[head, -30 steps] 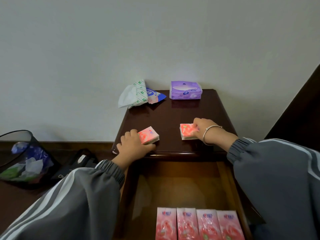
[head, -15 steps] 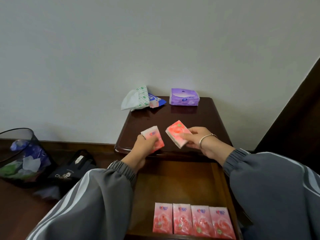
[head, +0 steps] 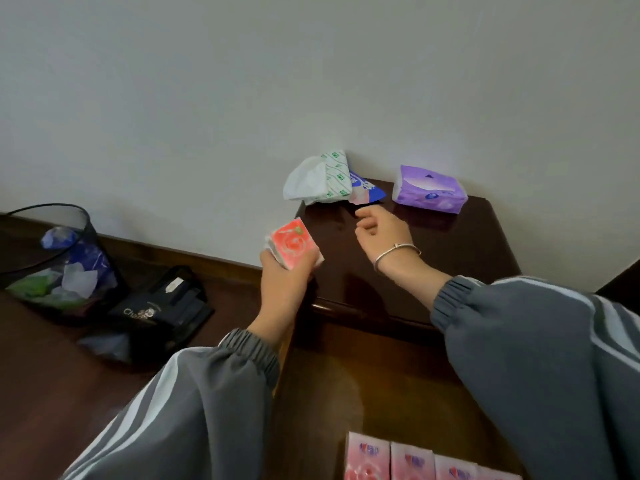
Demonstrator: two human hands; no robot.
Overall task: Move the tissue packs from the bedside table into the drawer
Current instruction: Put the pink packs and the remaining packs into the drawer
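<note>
While the left hand (head: 282, 282) grips a pink tissue pack (head: 294, 244) above the left edge of the desk (head: 467, 258), the right hand (head: 381, 230) hangs loosely curled and empty just short of the blue pack (head: 369, 189); a purple pack (head: 429, 188) lies to its right.

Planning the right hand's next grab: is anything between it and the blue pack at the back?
Nothing visible. The right hand is just short of the blue pack, only bare tabletop between. The green-and-white pack lies beside it, off the path.
</note>
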